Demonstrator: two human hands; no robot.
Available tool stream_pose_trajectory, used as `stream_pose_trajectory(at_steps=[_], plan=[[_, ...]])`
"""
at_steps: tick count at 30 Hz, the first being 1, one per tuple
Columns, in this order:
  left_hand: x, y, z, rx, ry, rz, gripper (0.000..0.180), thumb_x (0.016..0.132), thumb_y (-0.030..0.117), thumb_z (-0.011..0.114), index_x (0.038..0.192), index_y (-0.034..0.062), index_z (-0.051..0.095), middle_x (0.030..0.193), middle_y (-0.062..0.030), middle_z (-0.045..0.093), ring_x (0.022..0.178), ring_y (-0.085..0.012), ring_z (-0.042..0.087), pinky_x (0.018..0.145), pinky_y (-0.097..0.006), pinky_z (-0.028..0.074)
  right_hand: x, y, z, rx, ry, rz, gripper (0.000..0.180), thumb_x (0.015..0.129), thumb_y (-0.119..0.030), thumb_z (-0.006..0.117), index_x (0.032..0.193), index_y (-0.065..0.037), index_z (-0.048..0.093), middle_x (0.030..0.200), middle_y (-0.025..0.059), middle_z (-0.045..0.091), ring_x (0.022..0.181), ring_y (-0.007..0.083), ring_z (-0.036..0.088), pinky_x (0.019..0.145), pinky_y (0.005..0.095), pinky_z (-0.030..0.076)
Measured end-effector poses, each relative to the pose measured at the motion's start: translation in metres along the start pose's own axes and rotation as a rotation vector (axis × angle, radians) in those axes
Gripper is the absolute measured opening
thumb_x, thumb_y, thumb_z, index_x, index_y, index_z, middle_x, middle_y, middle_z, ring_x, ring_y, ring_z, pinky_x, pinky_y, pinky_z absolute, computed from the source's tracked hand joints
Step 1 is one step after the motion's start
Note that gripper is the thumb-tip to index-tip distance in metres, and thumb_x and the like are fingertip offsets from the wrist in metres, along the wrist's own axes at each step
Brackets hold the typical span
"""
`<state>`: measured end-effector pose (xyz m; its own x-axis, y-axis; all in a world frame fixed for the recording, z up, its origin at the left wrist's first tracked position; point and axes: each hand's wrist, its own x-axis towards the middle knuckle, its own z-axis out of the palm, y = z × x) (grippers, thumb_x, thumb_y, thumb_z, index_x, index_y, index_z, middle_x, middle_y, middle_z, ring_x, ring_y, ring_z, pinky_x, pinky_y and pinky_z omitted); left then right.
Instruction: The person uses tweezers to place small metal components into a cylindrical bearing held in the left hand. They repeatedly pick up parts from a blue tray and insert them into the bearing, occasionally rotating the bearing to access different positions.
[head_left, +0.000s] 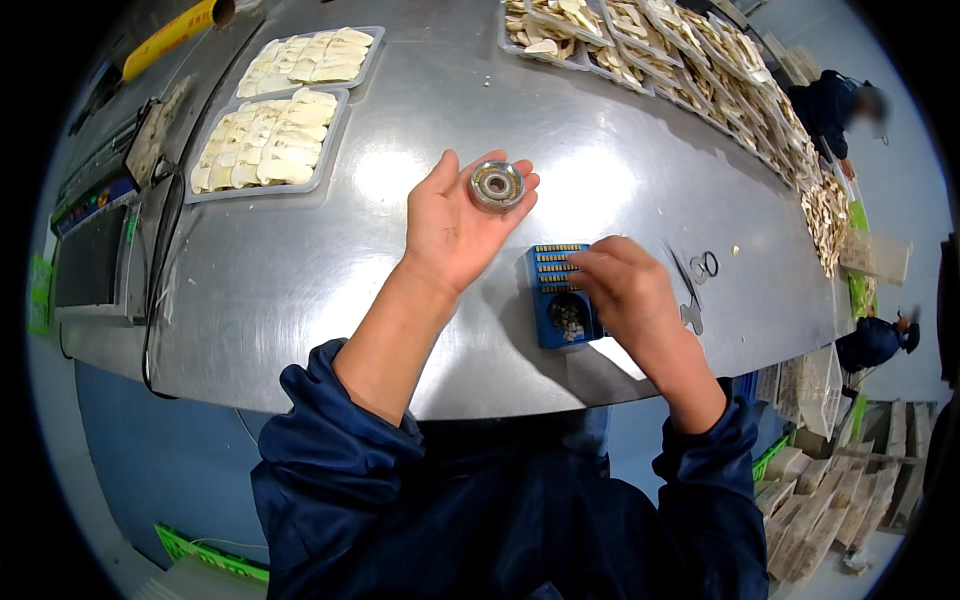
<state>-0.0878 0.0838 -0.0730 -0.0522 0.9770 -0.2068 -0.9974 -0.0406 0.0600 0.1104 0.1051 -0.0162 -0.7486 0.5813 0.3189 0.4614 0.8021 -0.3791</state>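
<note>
Left hand (pixel 445 222), in the head view, lies spread and palm-up; we find the bearing-like metal disc (pixel 496 202) resting on its fingers, above the counter (pixel 475 365). Right hand (pixel 630 292) is bent over the blue box (pixel 546 334) holding small metal pieces (pixel 568 315); we cannot tell whether its fingertips pinch anything. We judge the disc stiff, fairly dense and possibly slippery; we advise gripping opposite sides of its outer rim.

Part of the blue box (pixel 541 318) is hidden beneath the right hand (pixel 630 293), whose hold is unclear
</note>
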Motion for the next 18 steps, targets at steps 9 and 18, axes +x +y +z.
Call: stream_pose_trajectory(at_steps=[9, 18], plan=[[-0.004, -0.002, 0.007, 0.029, 0.018, -0.009, 0.052, 0.102, 0.039, 0.025, 0.126, -0.0059, 0.035, 0.133, -0.0312, 0.034, 0.129, -0.0410, 0.034, 0.110, -0.048, 0.030, -0.062, 0.093, -0.048, -0.297, 0.242, 0.545, 0.018, 0.081, -0.007, 0.065, 0.095, 0.002, 0.067, 0.089, 0.0169, 0.064, 0.076, 0.0301, 0.062, 0.070, 0.0358, 0.049], [-0.002, -0.001, 0.003, 0.014, -0.008, -0.019, 0.053, 0.101, 0.038, 0.028, 0.129, -0.0063, 0.033, 0.138, -0.0310, 0.028, 0.133, -0.0413, 0.029, 0.111, -0.049, 0.028, -0.070, 0.123, -0.027, -0.380, 0.147, 0.560, 0.016, 0.080, -0.007, 0.065, 0.094, 0.002, 0.065, 0.088, 0.0176, 0.064, 0.087, 0.0337, 0.059, 0.078, 0.0403, 0.048]])
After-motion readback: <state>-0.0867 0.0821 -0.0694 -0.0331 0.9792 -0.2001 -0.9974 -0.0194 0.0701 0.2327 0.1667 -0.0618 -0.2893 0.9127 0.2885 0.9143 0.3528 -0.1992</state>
